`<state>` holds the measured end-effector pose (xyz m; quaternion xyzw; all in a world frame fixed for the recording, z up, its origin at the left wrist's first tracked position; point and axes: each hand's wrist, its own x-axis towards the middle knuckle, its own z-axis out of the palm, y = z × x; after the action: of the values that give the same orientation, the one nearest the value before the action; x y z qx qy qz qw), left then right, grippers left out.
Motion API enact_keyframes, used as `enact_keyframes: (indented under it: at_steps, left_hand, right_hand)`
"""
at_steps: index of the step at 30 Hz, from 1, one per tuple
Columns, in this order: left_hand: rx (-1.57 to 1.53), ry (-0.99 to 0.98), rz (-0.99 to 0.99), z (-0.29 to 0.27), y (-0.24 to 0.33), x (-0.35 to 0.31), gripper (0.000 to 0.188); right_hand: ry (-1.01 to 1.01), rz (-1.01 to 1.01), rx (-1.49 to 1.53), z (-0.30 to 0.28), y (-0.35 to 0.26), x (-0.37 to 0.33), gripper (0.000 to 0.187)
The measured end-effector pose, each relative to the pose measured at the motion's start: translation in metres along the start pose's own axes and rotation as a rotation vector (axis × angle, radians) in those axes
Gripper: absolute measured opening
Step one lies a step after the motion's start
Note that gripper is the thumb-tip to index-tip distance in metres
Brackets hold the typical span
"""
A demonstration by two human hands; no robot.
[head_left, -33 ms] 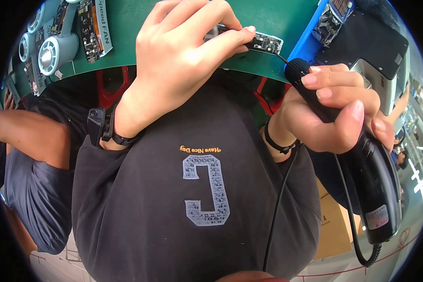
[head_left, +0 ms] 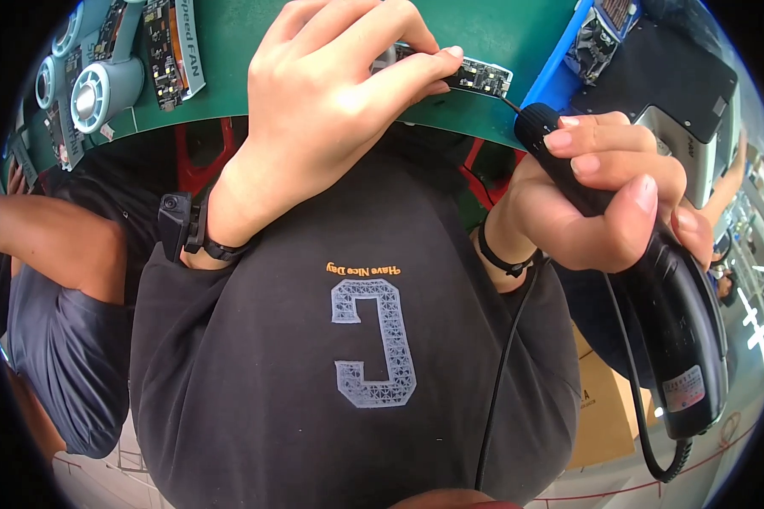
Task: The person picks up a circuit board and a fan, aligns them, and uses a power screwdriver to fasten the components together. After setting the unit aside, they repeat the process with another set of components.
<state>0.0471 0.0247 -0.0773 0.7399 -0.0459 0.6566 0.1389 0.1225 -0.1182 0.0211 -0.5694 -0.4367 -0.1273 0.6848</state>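
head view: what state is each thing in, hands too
left hand: pinched on the circuit board
right hand: closed around the power screwdriver
circuit board: exposed, held over the green table
power screwdriver: tip at the board's right end; running or not, cannot tell
cord: attached at the screwdriver's base, hanging in a loop
blue bin: open-topped, partly in view

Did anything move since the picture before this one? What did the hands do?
Nothing has visibly changed. The left hand still pinches the circuit board, and the right hand still grips the black corded tool, its tip at the board's right end. Nothing was picked up or let go.
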Motion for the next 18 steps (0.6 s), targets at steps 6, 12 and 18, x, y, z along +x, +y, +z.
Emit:
enact_keyframes:
  at_steps: [6, 12, 18]
  left_hand:
    - [0.008, -0.009, 0.056, -0.017, 0.009, 0.006, 0.028]
    - [0.156, -0.496, -0.134, -0.064, 0.051, 0.046, 0.023]
    - [0.064, -0.682, -0.288, -0.079, 0.084, 0.018, 0.019]
  right_hand:
    - [0.029, 0.016, 0.043, -0.002, -0.001, -0.004, 0.027]
    - [0.267, 0.139, 0.186, -0.034, -0.034, 0.006, 0.022]
    - [0.322, 0.048, 0.281, -0.051, -0.072, -0.008, 0.029]
